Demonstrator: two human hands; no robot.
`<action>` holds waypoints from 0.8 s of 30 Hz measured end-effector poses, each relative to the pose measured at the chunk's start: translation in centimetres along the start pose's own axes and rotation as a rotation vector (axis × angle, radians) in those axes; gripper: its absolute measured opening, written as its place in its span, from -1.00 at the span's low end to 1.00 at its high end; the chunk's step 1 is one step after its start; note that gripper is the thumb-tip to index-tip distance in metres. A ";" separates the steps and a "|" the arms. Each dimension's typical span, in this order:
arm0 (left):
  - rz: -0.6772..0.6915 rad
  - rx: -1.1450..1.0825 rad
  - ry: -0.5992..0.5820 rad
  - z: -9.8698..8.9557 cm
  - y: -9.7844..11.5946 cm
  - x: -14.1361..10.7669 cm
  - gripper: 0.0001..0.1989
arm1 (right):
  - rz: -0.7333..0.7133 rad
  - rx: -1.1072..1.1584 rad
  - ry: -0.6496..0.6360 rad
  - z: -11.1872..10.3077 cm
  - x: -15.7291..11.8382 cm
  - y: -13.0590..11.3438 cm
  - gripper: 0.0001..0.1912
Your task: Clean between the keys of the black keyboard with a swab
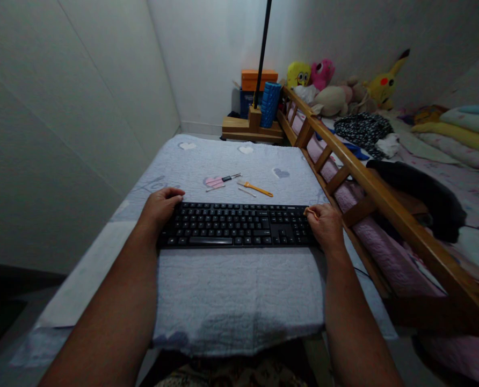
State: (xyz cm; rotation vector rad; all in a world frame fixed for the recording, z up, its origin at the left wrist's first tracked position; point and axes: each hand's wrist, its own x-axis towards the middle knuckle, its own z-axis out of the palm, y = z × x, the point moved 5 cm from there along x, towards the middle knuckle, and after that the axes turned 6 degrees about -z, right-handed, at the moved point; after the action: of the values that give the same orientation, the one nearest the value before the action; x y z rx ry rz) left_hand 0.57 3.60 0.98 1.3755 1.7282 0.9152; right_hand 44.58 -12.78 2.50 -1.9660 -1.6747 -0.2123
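A black keyboard (223, 223) lies flat across the cloth in front of me, its space bar on the near side. My left hand (161, 207) grips its left end, thumb along the upper corner. At the number pad, my right hand (326, 223) pinches a small orange-brown cloth (311, 212) against the keys on the right end. Beyond the keyboard lie a small yellow-orange brush (259, 189) and a slim tool with a dark grip and metal tip (227, 178). Two thin white sticks, resembling cotton swabs, rest beside them: one left (215, 188), one right (247, 192).
A pale quilted cloth with hearts (239, 290) covers the table. Along the right runs a wooden bed rail (356, 177), with bedding and plush toys (322, 74) behind it. At the back stand a black pole (262, 54), a blue roller (270, 105) and an orange box (259, 80).
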 end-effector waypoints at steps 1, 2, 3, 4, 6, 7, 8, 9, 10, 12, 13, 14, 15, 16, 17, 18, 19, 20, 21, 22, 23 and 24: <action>-0.004 0.002 0.000 0.0 0.0 0.0 -0.74 | 0.005 -0.001 -0.001 0.0 0.0 0.1 -0.77; -0.006 0.006 0.000 0.0 0.0 -0.1 -0.74 | 0.014 -0.004 0.001 -0.1 0.0 0.2 -0.77; -0.007 0.011 0.000 0.0 0.0 -0.1 -0.74 | 0.025 -0.005 0.006 -0.1 0.0 0.3 -0.76; -0.006 0.014 0.001 0.0 0.1 -0.1 -0.74 | 0.035 -0.005 0.011 -0.2 0.0 0.3 -0.76; 0.000 0.014 0.002 0.0 0.1 -0.1 -0.75 | 0.053 -0.004 0.023 -0.3 -0.1 0.5 -0.75; 0.004 0.011 0.004 0.0 0.1 -0.1 -0.76 | 0.061 -0.003 0.028 -0.4 -0.1 0.5 -0.76; 0.006 0.010 0.006 0.0 0.1 0.0 -0.76 | 0.068 -0.001 0.033 -0.4 -0.1 0.6 -0.76; 0.007 0.011 0.007 -0.1 0.0 0.1 -0.76 | 0.073 0.001 0.038 -0.5 -0.2 0.6 -0.76; 0.008 0.013 0.007 -0.1 0.0 0.1 -0.76 | 0.078 0.002 0.047 -0.6 -0.2 0.6 -0.76; 0.011 0.017 0.002 -0.1 -0.1 0.3 -0.75 | 0.078 0.007 0.071 -0.7 -0.1 0.5 -0.77; 0.011 0.017 -0.001 -0.1 -0.2 0.3 -0.75 | 0.070 0.014 0.085 -0.7 -0.1 0.3 -0.78; 0.012 0.016 -0.004 -0.1 -0.2 0.3 -0.75 | 0.056 0.026 0.096 -0.7 -0.1 0.0 -0.78; 0.011 0.015 -0.008 -0.1 -0.2 0.3 -0.74 | 0.034 0.041 0.103 -0.7 0.0 -0.3 -0.79; 0.009 0.012 -0.010 -0.1 -0.1 0.2 -0.74 | 0.007 0.061 0.104 -0.6 0.0 -0.8 -0.80; 0.009 0.010 -0.012 0.0 -0.1 0.2 -0.74 | -0.023 0.082 0.096 -0.4 0.0 -1.3 -0.80; 0.011 0.009 -0.011 0.0 0.0 0.1 -0.74 | -0.052 0.098 0.085 -0.2 0.1 -1.8 -0.81; 0.013 0.009 -0.009 0.0 0.1 0.1 -0.75 | -0.077 0.108 0.066 0.0 0.1 -2.3 -0.81; 0.014 0.010 -0.008 0.0 0.2 0.0 -0.75 | -0.098 0.114 0.047 0.2 0.1 -2.8 -0.81; 0.014 0.012 -0.005 0.0 0.2 0.0 -0.75 | -0.117 0.122 0.019 0.4 0.1 -3.2 -0.81; 0.014 0.013 -0.003 0.0 0.2 0.0 -0.75 | -0.128 0.124 -0.004 0.6 0.1 -3.5 -0.82; 0.013 0.013 -0.005 0.0 0.2 0.0 -0.75 | -0.133 0.124 -0.023 0.8 0.0 -3.7 -0.82; 0.015 0.009 -0.006 0.0 0.2 0.0 -0.75 | -0.133 0.121 -0.038 0.8 0.0 -3.8 -0.81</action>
State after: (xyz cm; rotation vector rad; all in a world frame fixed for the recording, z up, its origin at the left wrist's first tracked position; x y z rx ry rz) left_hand 0.66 3.65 1.12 1.3972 1.7223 0.9115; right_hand 40.80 -12.04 2.93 -1.7830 -1.8010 -0.1207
